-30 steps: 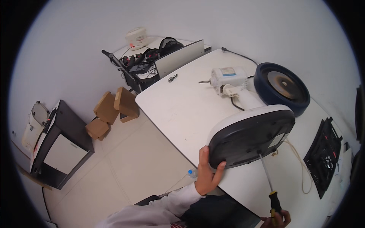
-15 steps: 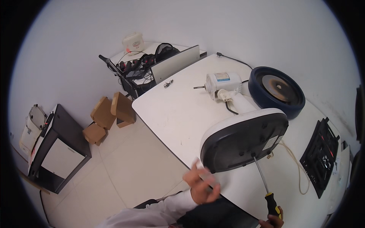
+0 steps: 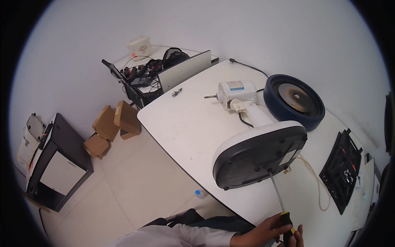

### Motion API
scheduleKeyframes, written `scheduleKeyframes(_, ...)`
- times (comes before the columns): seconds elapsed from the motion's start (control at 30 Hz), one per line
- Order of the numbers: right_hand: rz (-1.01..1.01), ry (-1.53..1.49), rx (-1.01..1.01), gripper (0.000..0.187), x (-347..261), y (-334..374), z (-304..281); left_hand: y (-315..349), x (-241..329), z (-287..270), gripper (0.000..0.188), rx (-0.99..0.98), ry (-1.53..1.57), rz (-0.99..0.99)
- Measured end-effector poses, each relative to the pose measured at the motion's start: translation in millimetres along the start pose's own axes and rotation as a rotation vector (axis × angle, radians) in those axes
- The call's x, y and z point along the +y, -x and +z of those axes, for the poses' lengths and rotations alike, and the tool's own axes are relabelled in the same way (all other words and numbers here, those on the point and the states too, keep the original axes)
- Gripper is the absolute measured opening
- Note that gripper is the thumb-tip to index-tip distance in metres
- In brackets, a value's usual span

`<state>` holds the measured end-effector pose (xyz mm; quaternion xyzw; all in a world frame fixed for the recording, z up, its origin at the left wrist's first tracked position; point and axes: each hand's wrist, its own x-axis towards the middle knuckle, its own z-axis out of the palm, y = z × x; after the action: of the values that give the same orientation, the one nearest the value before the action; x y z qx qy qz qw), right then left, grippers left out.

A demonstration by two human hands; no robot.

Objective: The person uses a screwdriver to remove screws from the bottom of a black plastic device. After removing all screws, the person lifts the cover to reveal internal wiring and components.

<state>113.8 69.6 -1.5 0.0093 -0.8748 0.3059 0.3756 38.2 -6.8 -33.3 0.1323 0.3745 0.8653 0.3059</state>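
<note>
An electric fan without blades lies on its side on the white table. Its white motor housing (image 3: 238, 92) points a bare metal shaft to the left. The black underside of its base (image 3: 242, 166) faces me. A screwdriver (image 3: 276, 191) with a black and yellow handle has its tip at a hole in that underside, near the lower edge. My left hand (image 3: 263, 231) has its fingers around the upper part of the handle. My right hand (image 3: 297, 238) is closed on the handle's lower end, partly cut off by the frame edge.
A dark blue round tub (image 3: 294, 103) with a stained metal disc stands behind the fan. To the right lie a pale cord (image 3: 319, 181) and a black tool case (image 3: 342, 173). Cardboard boxes (image 3: 108, 127) and a blue-capped bottle (image 3: 199, 194) are on the floor.
My left hand has moved right from beside the fan base and taken hold of the screwdriver handle. The view has shifted slightly, and the bottle on the floor has come into sight.
</note>
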Motion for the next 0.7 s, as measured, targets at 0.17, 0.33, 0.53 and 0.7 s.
scheduleKeyframes(0.17, 0.324, -0.187, 0.133, 0.064, -2.6, -7.6, 2.4, -7.8, 1.4, -7.3, 0.030, 0.039, -0.068, -0.154)
scheduleKeyframes(0.33, 0.674, -0.007, -0.118, 0.053, 13.4, 9.0, -20.0, -7.3, 5.9, -12.1, 0.044, -0.014, -0.002, -0.257)
scheduleKeyframes(0.53, 0.371, 0.047, 0.041, 0.023, 12.0, 12.2, -15.4, -2.8, -8.3, -5.7, 0.043, 0.012, 0.125, -0.202)
scheduleKeyframes(0.7, 0.057, 0.160, -0.082, 0.032, 12.3, 4.7, -17.5, -10.1, -26.5, -11.4, 0.038, -0.023, 0.078, -0.225)
